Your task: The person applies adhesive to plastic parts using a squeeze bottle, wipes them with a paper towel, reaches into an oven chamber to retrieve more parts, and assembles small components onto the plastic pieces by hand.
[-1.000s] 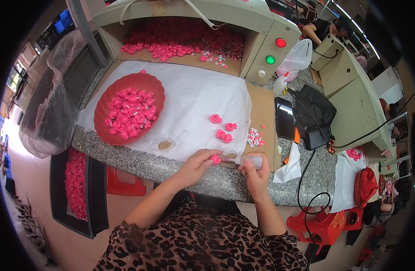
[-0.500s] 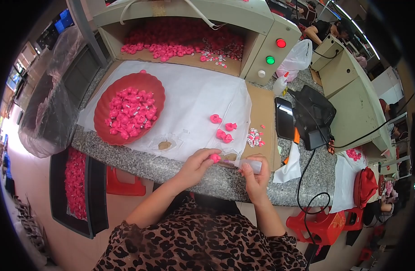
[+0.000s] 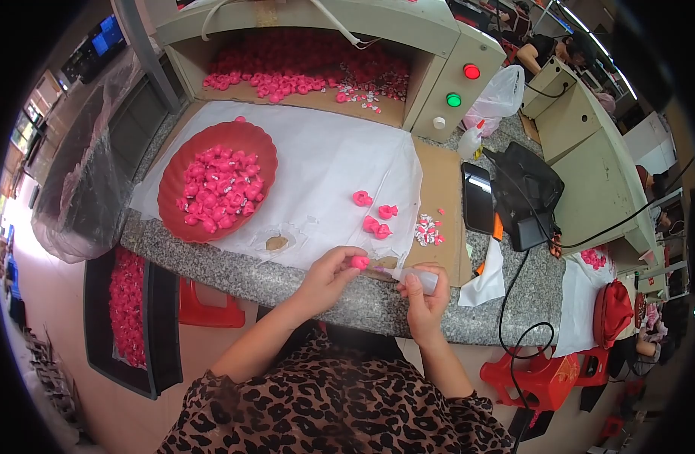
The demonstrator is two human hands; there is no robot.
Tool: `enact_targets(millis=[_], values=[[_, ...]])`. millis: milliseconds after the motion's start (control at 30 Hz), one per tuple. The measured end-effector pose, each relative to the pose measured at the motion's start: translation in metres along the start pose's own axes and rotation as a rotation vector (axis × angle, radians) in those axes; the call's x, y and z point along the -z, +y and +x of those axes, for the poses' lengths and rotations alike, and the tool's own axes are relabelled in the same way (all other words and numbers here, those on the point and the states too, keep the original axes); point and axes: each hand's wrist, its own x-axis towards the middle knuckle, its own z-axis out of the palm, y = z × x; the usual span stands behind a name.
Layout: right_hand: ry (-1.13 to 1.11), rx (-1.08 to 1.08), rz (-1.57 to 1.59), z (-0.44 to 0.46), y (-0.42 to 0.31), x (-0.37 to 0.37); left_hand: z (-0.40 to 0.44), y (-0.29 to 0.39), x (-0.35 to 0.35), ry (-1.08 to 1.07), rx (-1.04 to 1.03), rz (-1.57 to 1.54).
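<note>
My left hand (image 3: 328,278) pinches a small pink piece (image 3: 359,262) above the front edge of the stone counter. To its right, my right hand (image 3: 426,295) is wrapped round a translucent bottle (image 3: 421,281), whose thin nozzle points left toward the pink piece. Several loose pink pieces (image 3: 375,225) lie on the white sheet (image 3: 310,155) beyond my hands. A small heap of white and pink bits (image 3: 429,231) sits on the cardboard to the right. On the left, a red scalloped bowl (image 3: 266,140) holds many pink pieces.
A machine (image 3: 431,98) with pink pieces inside stands at the back. On the right are a phone (image 3: 477,198), a black bag (image 3: 525,181), a white cloth (image 3: 484,278) and a cable. A dark crate (image 3: 166,340) is below left. Another person (image 3: 540,54) is at upper right.
The bottle's nozzle has shifted slightly relative to the pink piece, and its body tilts more down to the right than a second ago. Both hands keep their holds.
</note>
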Motion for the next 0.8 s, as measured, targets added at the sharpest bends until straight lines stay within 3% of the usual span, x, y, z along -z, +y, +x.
enact_targets(millis=[100,167,433,667,733,767,800], values=[[0.009,-0.024,-0.004,-0.002,0.0,-0.001,0.0,0.0,-0.001,0.01,0.019,-0.113],[0.011,-0.028,-0.005,-0.004,0.001,-0.004,0.0,-0.002,-0.002,0.038,-0.084,-0.189],[-0.023,0.127,-0.066,-0.011,0.007,-0.008,-0.001,-0.002,-0.004,0.065,-0.108,-0.096],[0.014,0.131,-0.065,-0.009,0.006,-0.007,-0.002,-0.003,-0.003,0.085,-0.074,-0.114],[0.143,-0.156,0.489,-0.003,0.0,-0.005,-0.002,-0.001,-0.005,0.103,-0.082,-0.155],[0.154,-0.147,0.483,-0.001,-0.004,-0.002,-0.002,0.0,-0.006,0.126,-0.086,-0.19],[0.15,-0.274,0.6,0.001,-0.008,0.002,-0.002,0.002,-0.006,0.111,-0.091,-0.196]])
